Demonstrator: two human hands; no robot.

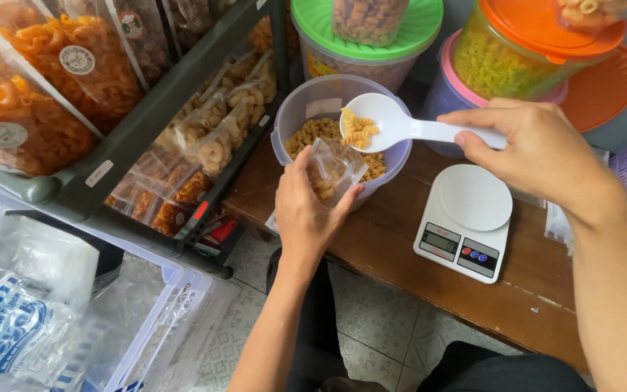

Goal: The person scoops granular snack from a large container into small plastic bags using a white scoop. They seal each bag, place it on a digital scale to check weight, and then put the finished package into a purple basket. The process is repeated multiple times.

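Note:
My left hand (305, 210) holds a small clear plastic bag (334, 170) open over the front rim of a round clear tub (295, 112) of spiral pasta snacks. A few pieces lie in the bottom of the bag. My right hand (538, 149) grips the handle of a white plastic spoon (386, 120), whose bowl carries several yellow spirals just above the bag's mouth.
A white digital kitchen scale (466, 221) sits on the brown wooden bench (400, 268) to the right of the tub. Lidded snack tubs (371, 43) stand behind. A dark rack (146, 109) of bagged snacks is at left, a white crate (161, 319) of plastic bags below it.

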